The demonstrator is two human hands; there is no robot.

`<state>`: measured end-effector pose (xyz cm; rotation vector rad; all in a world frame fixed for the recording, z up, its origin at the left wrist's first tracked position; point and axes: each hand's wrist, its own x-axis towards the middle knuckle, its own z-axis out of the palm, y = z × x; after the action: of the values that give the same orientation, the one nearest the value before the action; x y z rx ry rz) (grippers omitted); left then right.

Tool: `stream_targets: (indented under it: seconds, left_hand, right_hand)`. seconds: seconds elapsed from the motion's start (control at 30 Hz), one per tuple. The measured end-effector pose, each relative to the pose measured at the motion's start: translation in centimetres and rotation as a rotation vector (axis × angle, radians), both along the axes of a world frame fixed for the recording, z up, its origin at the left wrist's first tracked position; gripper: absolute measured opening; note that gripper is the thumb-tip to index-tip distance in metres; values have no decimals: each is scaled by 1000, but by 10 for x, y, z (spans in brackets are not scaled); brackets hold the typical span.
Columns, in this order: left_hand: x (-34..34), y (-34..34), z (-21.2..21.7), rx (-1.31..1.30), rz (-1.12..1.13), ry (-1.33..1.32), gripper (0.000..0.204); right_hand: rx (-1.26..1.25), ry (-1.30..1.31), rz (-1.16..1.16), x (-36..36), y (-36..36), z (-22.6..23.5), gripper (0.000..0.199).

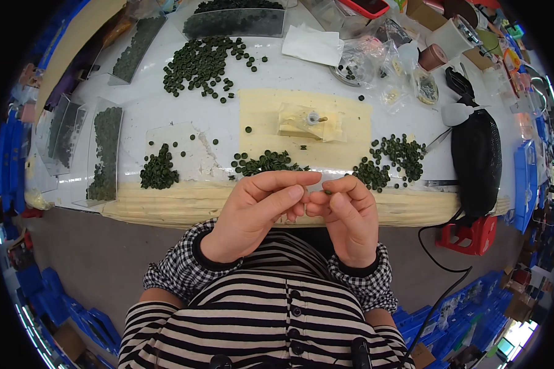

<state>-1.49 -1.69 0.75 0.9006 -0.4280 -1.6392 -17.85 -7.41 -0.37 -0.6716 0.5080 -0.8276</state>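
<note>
My left hand point(252, 212) and my right hand point(354, 218) meet fingertip to fingertip over the table's near edge. Between the thumb and fingers of my right hand shows a bit of a small dark green round piece point(328, 192). The left thumb presses against its fingers; anything in that pinch is hidden. Beyond the hands lies a pile of like dark green round pieces point(268, 162), with another pile point(159, 169) to the left and a looser spread point(400, 157) to the right. A taped block point(295, 126) with a small upright metal post point(314, 117) stands on yellow tape.
A large scatter of green pieces point(200, 64) lies farther back, near clear trays point(234, 23) full of them. More filled trays point(104, 154) stand at the left. White paper point(314, 44), plastic bags point(394, 67) and a black bag-like object point(477, 160) with a cable occupy the right.
</note>
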Motion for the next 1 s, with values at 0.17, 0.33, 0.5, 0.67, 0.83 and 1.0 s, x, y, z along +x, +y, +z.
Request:
stream_targets:
  seconds: [0.17,0.33,0.5,0.67,0.83,1.0]
  left_hand:
    - [4,1,-1,-66,14,73,22]
    - [2,3,-7,-69,13,38,17]
    - [3,5,-13,-191,20,-11,16]
    - [0,6,-13,-202,70,-68,17]
    - [-4,8,-8,-179,103,-205,18]
    - [-2,8,-7,-207,112,-207,19]
  right_hand:
    - [-225,143,-117,-3,0,-1,13]
    - [-454,322,-175,-2,0,1,14]
    - [-645,447,-218,1,2,5,14]
    - [-779,535,-274,4,3,5,16]
    - [-1023,671,-370,5,1,6,19]
    - [-1082,687,-405,7,1,5,20]
